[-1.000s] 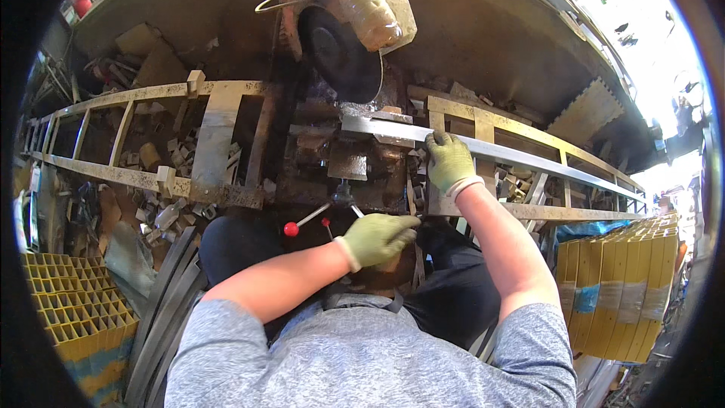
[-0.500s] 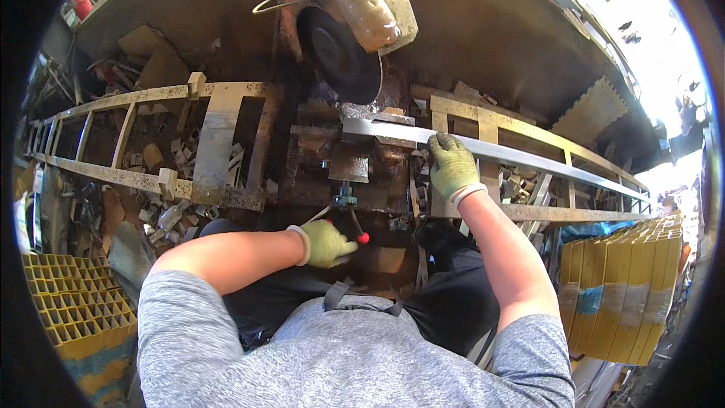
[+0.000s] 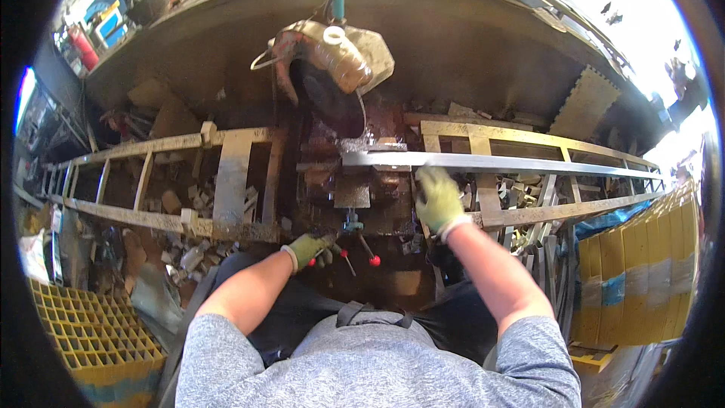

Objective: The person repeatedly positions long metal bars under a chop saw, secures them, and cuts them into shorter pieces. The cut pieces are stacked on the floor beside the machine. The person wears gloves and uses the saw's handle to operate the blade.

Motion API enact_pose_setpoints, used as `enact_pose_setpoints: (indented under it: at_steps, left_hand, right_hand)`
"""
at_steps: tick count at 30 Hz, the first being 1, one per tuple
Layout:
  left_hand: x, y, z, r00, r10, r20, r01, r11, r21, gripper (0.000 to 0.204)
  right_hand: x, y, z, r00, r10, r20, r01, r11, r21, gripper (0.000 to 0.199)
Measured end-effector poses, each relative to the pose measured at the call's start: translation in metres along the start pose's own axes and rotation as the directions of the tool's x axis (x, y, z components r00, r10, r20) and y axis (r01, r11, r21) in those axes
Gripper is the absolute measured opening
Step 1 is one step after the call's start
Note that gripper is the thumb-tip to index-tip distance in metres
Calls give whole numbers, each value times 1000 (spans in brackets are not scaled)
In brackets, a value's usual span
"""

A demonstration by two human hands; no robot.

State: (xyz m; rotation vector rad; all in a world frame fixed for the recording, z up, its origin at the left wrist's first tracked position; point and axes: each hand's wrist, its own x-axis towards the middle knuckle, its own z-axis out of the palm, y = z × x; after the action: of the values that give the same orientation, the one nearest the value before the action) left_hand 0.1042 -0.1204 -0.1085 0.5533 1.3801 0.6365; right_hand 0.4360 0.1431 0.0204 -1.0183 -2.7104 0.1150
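Both my hands wear yellowish work gloves. My left hand [image 3: 311,249] is closed around one spoke of the clamp handle [image 3: 352,225], whose spokes end in red balls. Right of centre, my right hand [image 3: 438,200] is smeared by motion, at the near edge of a long silver metal bar [image 3: 483,160]; whether it touches the bar I cannot tell. The bar's left end lies in the clamp [image 3: 352,195] of a cut-off saw. Above and behind that end hangs the saw's dark round blade [image 3: 332,102], under a worn guard [image 3: 332,49].
Ladder-like metal frames extend left [image 3: 143,177] and right [image 3: 495,215], with offcuts [image 3: 200,200] lying among and below them. Yellow-ended stacked tubes [image 3: 91,325] stand at lower left, a wrapped yellow stack [image 3: 638,279] at lower right. A brown panel [image 3: 226,38] rises behind the saw.
My left hand has gone from beside the handle to its left spoke. My right hand has drawn back toward me from on top of the bar. The view has tilted up, showing more background.
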Motion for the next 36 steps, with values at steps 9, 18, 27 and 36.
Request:
enact_pose_setpoints:
  at_steps: [9, 18, 27, 36]
  left_hand:
    - [-42, 53, 32, 964, 40, -262, 53, 939, 339, 64]
    - [-53, 29, 5, 968, -75, 240, 182, 868, -462, 53]
    - [-80, 82, 76, 905, -192, -379, 165, 981, -105, 32]
    - [-92, 70, 76, 915, 246, -320, -239, 969, 61, 51]
  right_hand:
    - [-134, -162, 147, 759, 40, 650, -446, 760, 474, 112]
    - [-131, -169, 163, 704, -14, 710, -556, 611, 564, 143]
    - [-115, -182, 184, 756, -182, 629, -504, 451, 736, 129]
    - [-106, -186, 192, 754, -151, 640, -467, 562, 683, 112]
